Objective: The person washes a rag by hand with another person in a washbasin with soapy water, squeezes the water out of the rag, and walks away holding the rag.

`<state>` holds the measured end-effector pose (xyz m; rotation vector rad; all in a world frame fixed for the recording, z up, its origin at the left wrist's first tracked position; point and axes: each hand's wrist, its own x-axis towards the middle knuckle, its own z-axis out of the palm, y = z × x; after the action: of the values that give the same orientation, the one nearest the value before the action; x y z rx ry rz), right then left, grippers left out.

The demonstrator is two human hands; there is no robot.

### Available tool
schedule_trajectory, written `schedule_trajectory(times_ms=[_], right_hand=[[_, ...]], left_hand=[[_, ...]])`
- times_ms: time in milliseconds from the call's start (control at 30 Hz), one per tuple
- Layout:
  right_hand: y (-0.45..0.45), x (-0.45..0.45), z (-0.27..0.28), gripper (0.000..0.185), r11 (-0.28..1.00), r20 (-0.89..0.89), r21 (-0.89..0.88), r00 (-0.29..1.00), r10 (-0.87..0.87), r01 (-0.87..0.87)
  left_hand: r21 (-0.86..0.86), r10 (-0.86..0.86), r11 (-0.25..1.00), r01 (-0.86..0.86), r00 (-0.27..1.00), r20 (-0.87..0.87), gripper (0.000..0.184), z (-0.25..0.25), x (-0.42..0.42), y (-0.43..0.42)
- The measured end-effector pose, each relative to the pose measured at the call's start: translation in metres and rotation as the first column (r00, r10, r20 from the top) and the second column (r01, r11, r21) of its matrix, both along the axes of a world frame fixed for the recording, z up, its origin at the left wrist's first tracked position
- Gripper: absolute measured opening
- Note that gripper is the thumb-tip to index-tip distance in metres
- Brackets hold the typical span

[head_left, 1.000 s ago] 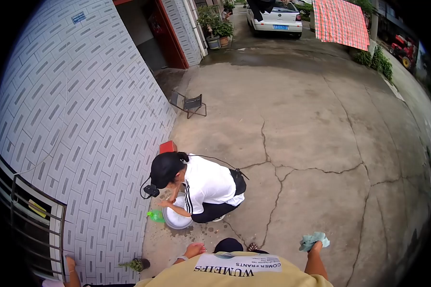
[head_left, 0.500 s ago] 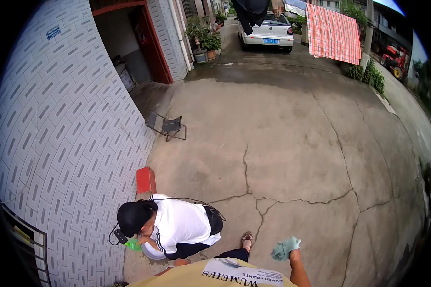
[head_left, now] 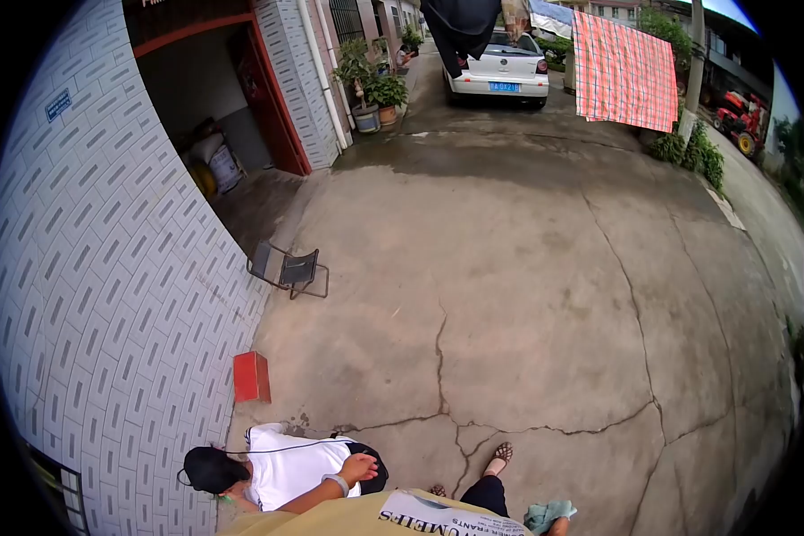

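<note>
My right hand [head_left: 561, 523] is at the bottom edge, closed around a crumpled pale green cloth [head_left: 543, 516]. To the left, my left hand [head_left: 359, 467] reaches forward with a pale band [head_left: 336, 483] at the wrist. It appears over the back of a person in a white shirt [head_left: 295, 464]; whether it touches them I cannot tell. Its fingers look loosely apart with nothing in them. That person bends low by the wall, wearing a black cap [head_left: 213, 470]. A bit of green shows under their head, mostly hidden.
A red box [head_left: 251, 377] stands against the tiled wall [head_left: 134, 295]. Beyond it is a black folding chair [head_left: 295, 268] near the doorway. Cracked concrete [head_left: 491, 295] stretches ahead to a white car [head_left: 500, 71]. A checked cloth [head_left: 623, 71] hangs at the right.
The view has moved forward and the crouching person sits lower in it. My left hand has come into sight. My right hand, still gripping the cloth, is lower in the picture.
</note>
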<state>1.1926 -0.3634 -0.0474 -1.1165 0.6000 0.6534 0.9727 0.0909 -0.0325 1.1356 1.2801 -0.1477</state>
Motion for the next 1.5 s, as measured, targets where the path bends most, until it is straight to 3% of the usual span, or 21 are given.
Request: schedule_trajectory(times_ms=[167,267,367,433,467,500,567,667,700,767,800,867,967,1067,1100,1167,1233,1333,1500], right_hand=[[-0.011,0.079,-0.014,0.050,0.998,0.019,0.041,0.999,-0.041,0.040],[-0.013,0.142,-0.029,0.050,0.994,0.095,0.098,0.994,-0.060,0.050],[0.015,0.217,-0.043,0.050,0.984,0.174,0.180,0.984,-0.043,0.011],[0.065,0.279,-0.033,0.048,0.978,-0.058,-0.102,0.980,-0.188,0.182],[0.083,0.304,-0.040,0.048,0.979,-0.057,-0.101,0.981,-0.184,0.178],[0.103,0.331,-0.047,0.048,0.990,-0.040,-0.095,0.993,-0.107,0.103],[0.146,0.373,-0.044,0.046,0.993,0.027,-0.117,0.999,-0.022,0.025],[0.222,0.417,-0.020,0.044,0.985,0.081,-0.166,0.995,0.061,-0.047],[0.236,0.423,-0.020,0.043,0.975,0.090,-0.192,0.987,0.134,-0.115],[0.277,0.432,-0.013,0.044,0.981,0.056,-0.144,0.989,0.137,-0.128],[0.294,0.439,-0.008,0.046,0.984,0.012,-0.099,0.989,0.148,-0.146],[0.313,0.448,-0.019,0.045,0.978,-0.017,-0.107,0.984,0.178,-0.179],[0.348,0.475,-0.026,0.043,0.955,-0.093,-0.136,0.963,0.254,-0.265],[0.377,0.505,-0.031,0.041,0.894,-0.150,-0.330,0.952,0.267,-0.302],[0.387,0.513,-0.034,0.041,0.886,-0.156,-0.330,0.945,0.288,-0.325],[0.413,0.536,-0.041,0.039,0.915,-0.086,-0.277,0.956,0.281,-0.294],[0.445,0.556,-0.040,0.037,0.914,-0.088,-0.193,0.934,0.347,-0.357],[0.495,0.582,-0.045,0.036,0.875,-0.090,-0.245,0.908,0.409,-0.418],[0.585,0.636,-0.055,0.035,0.712,-0.126,-0.235,0.747,0.653,-0.662]], left_hand=[[0.016,0.073,0.997,-0.072,0.991,-0.114,0.019,-0.029,0.053,0.013],[-0.059,0.059,0.996,-0.064,0.994,-0.093,0.021,-0.002,0.087,0.004],[0.059,-0.051,0.997,0.059,0.991,-0.126,0.022,0.016,0.136,0.005],[0.135,-0.125,0.980,0.147,0.980,-0.158,0.023,0.020,0.166,0.016],[0.338,-0.400,0.873,0.351,0.913,0.084,0.022,-0.058,0.140,0.035],[0.340,-0.396,0.874,0.347,0.914,0.086,0.022,-0.050,0.157,0.038],[0.100,-0.046,0.994,0.054,0.996,-0.082,0.022,-0.020,0.200,0.046],[0.304,-0.380,0.887,0.347,0.923,0.054,0.020,-0.133,0.187,0.101],[0.297,-0.379,0.889,0.348,0.924,0.050,0.020,-0.119,0.193,0.109],[0.216,-0.088,0.974,0.069,0.993,0.080,0.019,-0.062,0.232,0.137],[0.214,-0.081,0.975,0.060,0.993,0.091,0.019,-0.041,0.249,0.152],[0.034,0.358,0.933,-0.358,0.934,-0.007,0.020,-0.018,0.269,0.170],[-0.022,0.471,0.882,-0.470,0.881,0.045,0.018,-0.036,0.272,0.206],[0.008,0.533,0.846,-0.533,0.846,-0.002,0.013,-0.033,0.269,0.215],[0.009,0.552,0.834,-0.552,0.834,-0.008,0.013,-0.018,0.270,0.211],[0.141,0.378,0.915,-0.377,0.925,0.022,0.015,0.020,0.284,0.207],[0.168,0.334,0.926,-0.337,0.941,0.045,0.016,0.017,0.288,0.205],[0.166,0.361,0.915,-0.367,0.930,0.062,0.017,0.005,0.295,0.198],[0.165,0.449,0.876,-0.454,0.891,0.071,0.018,-0.005,0.332,0.194]])
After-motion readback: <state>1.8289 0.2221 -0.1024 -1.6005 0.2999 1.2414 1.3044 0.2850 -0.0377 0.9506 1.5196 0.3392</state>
